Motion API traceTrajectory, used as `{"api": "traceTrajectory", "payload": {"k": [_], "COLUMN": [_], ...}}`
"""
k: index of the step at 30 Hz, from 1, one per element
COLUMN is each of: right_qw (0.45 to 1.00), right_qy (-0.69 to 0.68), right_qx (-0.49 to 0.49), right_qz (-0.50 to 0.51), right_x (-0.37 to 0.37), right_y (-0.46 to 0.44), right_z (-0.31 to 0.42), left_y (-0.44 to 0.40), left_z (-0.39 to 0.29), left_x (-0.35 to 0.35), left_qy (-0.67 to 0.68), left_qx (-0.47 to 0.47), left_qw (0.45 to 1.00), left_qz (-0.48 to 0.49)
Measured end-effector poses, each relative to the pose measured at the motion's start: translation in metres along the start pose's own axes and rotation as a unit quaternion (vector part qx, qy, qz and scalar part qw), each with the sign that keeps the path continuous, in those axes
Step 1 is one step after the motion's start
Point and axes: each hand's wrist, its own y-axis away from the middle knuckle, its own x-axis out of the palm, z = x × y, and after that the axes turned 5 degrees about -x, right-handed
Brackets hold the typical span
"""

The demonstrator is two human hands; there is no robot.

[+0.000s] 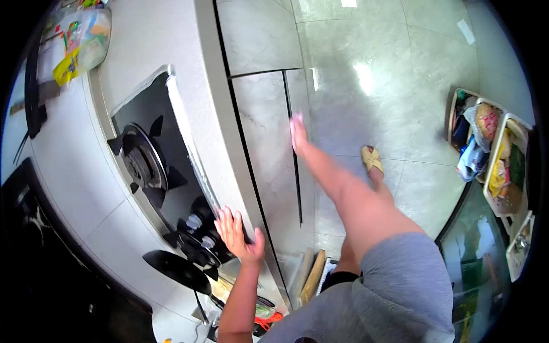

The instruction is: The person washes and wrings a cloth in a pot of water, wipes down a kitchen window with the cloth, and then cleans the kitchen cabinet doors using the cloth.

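Note:
My left hand (239, 235) lies flat with fingers stretched out on the pale countertop's front edge (214, 86), beside the gas stove. No object shows in it. The black stove (148, 114) has a large burner (143, 160) and a smaller burner (200, 237) close to my fingers. My right hand (298, 134) reaches to the grey marbled cabinet front (260, 120), near its dark vertical gap (291, 148). Seen edge-on and slightly blurred, it looks straight-fingered with nothing in it. Whether it touches the panel is unclear.
A black pan (177, 271) stands by the small burner. Plastic bags (86, 46) sit at the counter's far end. Bins (489, 171) holding packages stand across the tiled floor (349, 51). Boards (312, 277) lean low by the cabinet. My sandalled foot (372, 157) is on the floor.

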Motion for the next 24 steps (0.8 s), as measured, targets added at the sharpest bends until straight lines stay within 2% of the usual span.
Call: {"api": "traceTrajectory", "payload": {"k": [1,2,5,6,7,8,10,12,13,14,17,18,20,21,23,24], "right_qw": [0.999,0.994,0.982,0.982,0.965,0.924,0.867,0.902,0.919,0.949,0.963,0.934,0.912,0.915,0.897,0.919], "right_qy": [-0.032,-0.063,-0.037,-0.031,0.101,0.229,0.335,0.286,0.266,0.208,0.254,0.118,0.13,0.133,0.127,0.15], "right_qx": [-0.032,-0.079,-0.131,-0.13,-0.206,-0.28,-0.362,-0.307,-0.277,-0.201,0.083,0.336,0.384,0.376,0.42,0.365], "right_qz": [-0.005,0.034,0.129,0.132,0.129,0.123,0.076,0.106,0.085,0.123,0.04,-0.014,-0.063,-0.058,-0.054,-0.015], "right_x": [0.051,0.092,0.173,0.183,0.193,0.199,0.192,0.162,0.149,0.134,0.033,0.047,0.028,0.042,0.08,0.068], "right_y": [0.008,0.006,0.009,0.008,0.011,0.018,0.082,0.135,0.186,0.224,0.314,0.348,0.36,0.351,0.32,0.285], "right_z": [0.072,0.119,0.21,0.212,0.217,0.22,0.212,0.176,0.171,0.158,0.035,0.061,0.018,0.037,0.096,0.074], "left_y": [-0.002,-0.001,-0.005,-0.005,-0.005,-0.005,-0.003,-0.003,-0.001,-0.001,0.0,0.0,-0.002,-0.002,-0.001,0.0], "left_z": [-0.004,-0.005,-0.008,-0.009,-0.009,-0.01,-0.01,-0.009,-0.009,-0.009,-0.004,-0.004,-0.006,-0.006,-0.004,-0.004], "left_x": [-0.002,-0.003,-0.005,-0.006,-0.007,-0.007,-0.006,-0.006,-0.006,-0.006,-0.005,-0.007,-0.009,-0.011,-0.01,-0.011], "left_qy": [0.001,0.003,0.013,0.01,0.007,0.007,0.008,0.008,0.01,0.011,0.019,0.02,0.023,0.025,0.027,0.025], "left_qx": [-0.007,-0.007,-0.013,-0.015,-0.016,-0.018,-0.021,-0.024,-0.024,-0.02,-0.007,-0.009,-0.011,-0.011,-0.009,-0.01], "left_qw": [1.0,1.0,1.0,1.0,1.0,1.0,1.0,1.0,1.0,1.0,1.0,1.0,1.0,1.0,0.999,1.0], "left_qz": [0.002,0.001,-0.008,-0.004,0.0,-0.002,-0.004,-0.009,-0.012,-0.012,-0.016,-0.013,-0.01,-0.009,-0.02,-0.016]}}
